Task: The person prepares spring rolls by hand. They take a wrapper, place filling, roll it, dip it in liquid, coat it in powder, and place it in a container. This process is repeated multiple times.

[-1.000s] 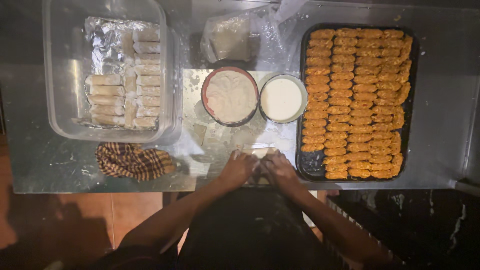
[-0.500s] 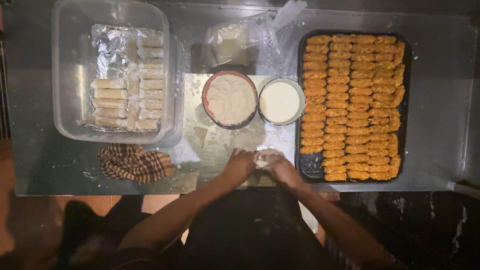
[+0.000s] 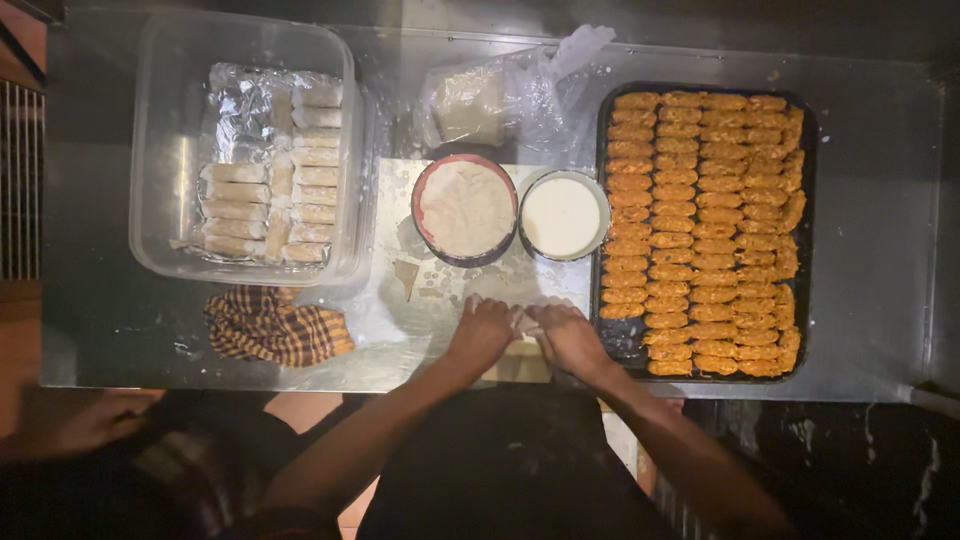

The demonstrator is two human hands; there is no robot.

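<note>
My left hand and my right hand meet at the near edge of the steel table, fingers curled together over a pale thin wrapper lying on a sheet on the table; what is inside it is hidden. Just beyond my hands stand a red-rimmed bowl of pale stacked wrappers and a white bowl of whitish liquid. To the right lies a black tray filled with several rows of orange filling sticks.
A clear plastic tub at the left holds foil and several pale finished rolls. A checked cloth lies near the front edge. A clear plastic bag sits behind the bowls.
My hands stay together at the same spot, working the wrapper; the fingers have closed over it a little more. The camera view shifted slightly.
</note>
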